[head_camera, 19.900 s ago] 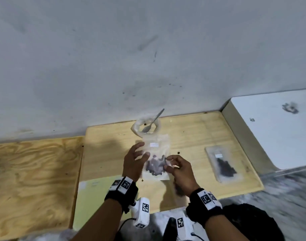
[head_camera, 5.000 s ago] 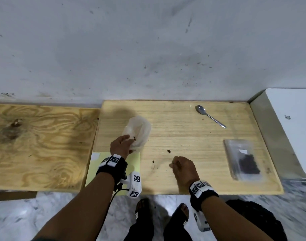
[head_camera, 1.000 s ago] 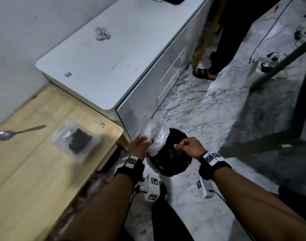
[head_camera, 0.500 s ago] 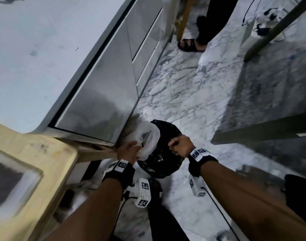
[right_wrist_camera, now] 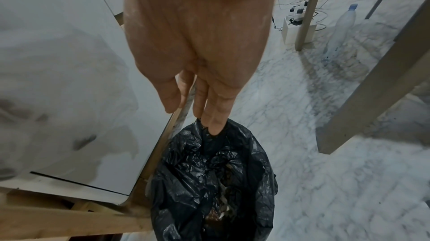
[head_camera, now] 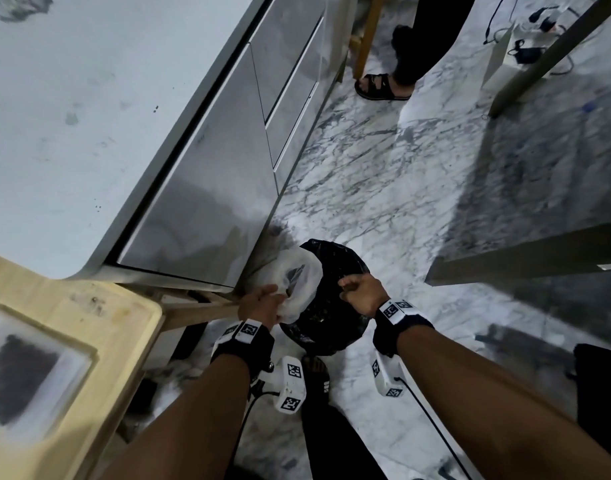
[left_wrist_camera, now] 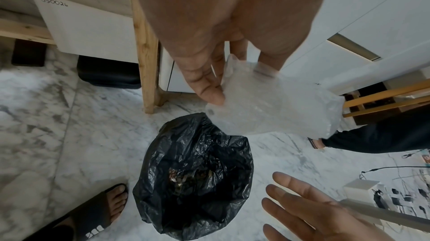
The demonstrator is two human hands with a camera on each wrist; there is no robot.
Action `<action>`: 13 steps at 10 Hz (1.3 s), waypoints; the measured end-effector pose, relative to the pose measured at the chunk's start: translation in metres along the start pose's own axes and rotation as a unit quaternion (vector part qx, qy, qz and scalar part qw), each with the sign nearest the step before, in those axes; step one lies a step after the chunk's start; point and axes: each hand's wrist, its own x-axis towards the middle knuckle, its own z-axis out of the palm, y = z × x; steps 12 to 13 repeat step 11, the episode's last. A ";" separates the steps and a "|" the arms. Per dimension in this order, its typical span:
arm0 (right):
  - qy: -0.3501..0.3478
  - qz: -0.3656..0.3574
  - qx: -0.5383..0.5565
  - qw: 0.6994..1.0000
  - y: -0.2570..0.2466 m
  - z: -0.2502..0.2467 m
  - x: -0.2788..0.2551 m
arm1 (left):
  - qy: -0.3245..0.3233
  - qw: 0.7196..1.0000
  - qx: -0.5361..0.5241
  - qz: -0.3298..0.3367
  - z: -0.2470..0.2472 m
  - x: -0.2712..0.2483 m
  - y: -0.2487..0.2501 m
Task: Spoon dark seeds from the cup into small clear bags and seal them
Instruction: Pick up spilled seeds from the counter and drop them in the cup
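My left hand [head_camera: 274, 301] pinches a crumpled translucent plastic cup [head_camera: 302, 280] between thumb and fingers and holds it tilted over a bin lined with a black bag [head_camera: 332, 327] on the floor. In the left wrist view the cup [left_wrist_camera: 277, 109] hangs above the black bag [left_wrist_camera: 193, 171], which has scraps at its bottom. My right hand [right_wrist_camera: 202, 116] hovers over the bag's rim [right_wrist_camera: 216, 145] with straight fingers and holds nothing. A clear bag of dark seeds [head_camera: 27, 379] lies blurred on the wooden table [head_camera: 124, 327] at the lower left.
A white cabinet [head_camera: 210, 188] with drawers stands left of the bin. Another person's sandalled foot [head_camera: 382, 86] is on the marble floor beyond. My own sandalled foot [left_wrist_camera: 93, 213] is beside the bin. Grey table legs [head_camera: 526, 258] and cables [head_camera: 536, 32] are to the right.
Since five seconds ago my left hand has carried the cup from the table down to the floor bin. Over the last second both hands have stayed above the bin while the view swung downward.
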 end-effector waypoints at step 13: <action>0.016 0.053 0.116 0.992 0.024 -0.038 -0.052 | -0.055 0.994 0.093 -0.015 0.036 -0.025 -0.001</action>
